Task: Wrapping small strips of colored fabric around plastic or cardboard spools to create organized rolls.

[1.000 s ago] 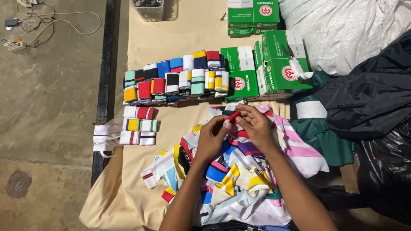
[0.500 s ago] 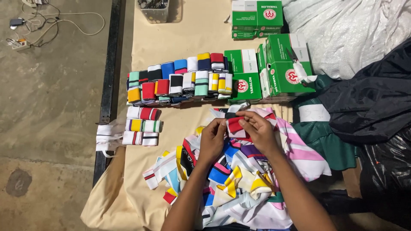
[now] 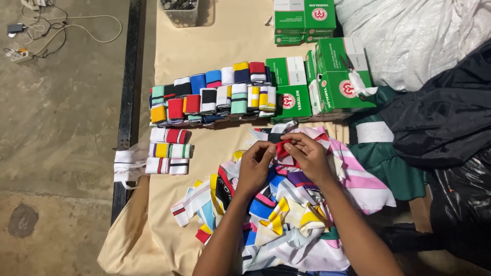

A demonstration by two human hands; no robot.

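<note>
Both hands pinch one item: left hand (image 3: 254, 166) and right hand (image 3: 308, 157) closed thumb-to-fingertips on a small red fabric piece (image 3: 282, 149), held between them just above the pile; the piece is mostly hidden by the fingers, so its shape can't be told.

Inventory, lg. to sm.:

1. Beige cloth sheet (image 3: 215, 46): covers the work surface, items 4–8 lie on it; left edge meets a dark rail (image 3: 128, 92) next to the concrete floor (image 3: 61, 128).
2. White woven sack (image 3: 414, 36): top right, bulky.
3. Black plastic bags (image 3: 440, 117): right side, below the sack, partly over green fabric (image 3: 388, 163).
4. Loose pile of striped fabric pieces (image 3: 286, 220): mixed colours (pink, white, blue, yellow, black), under and around both forearms.
5. Green-and-white cardboard boxes (image 3: 332, 76): approx. six, stacked/grouped centre right, more at top edge.
6. Folded striped bands, two rows (image 3: 215, 99): stood side by side, left of the boxes, touching each other.
7. Three more folded bands (image 3: 169, 151): stacked in a column below the rows' left end.
8. Clear plastic tub (image 3: 179, 11): top edge, small dark contents, can't tell what.
9. White bands bundle (image 3: 128, 163): over the rail, left of item 7.
10. Cables and power strip (image 3: 30, 36): on the floor, top left.
</note>
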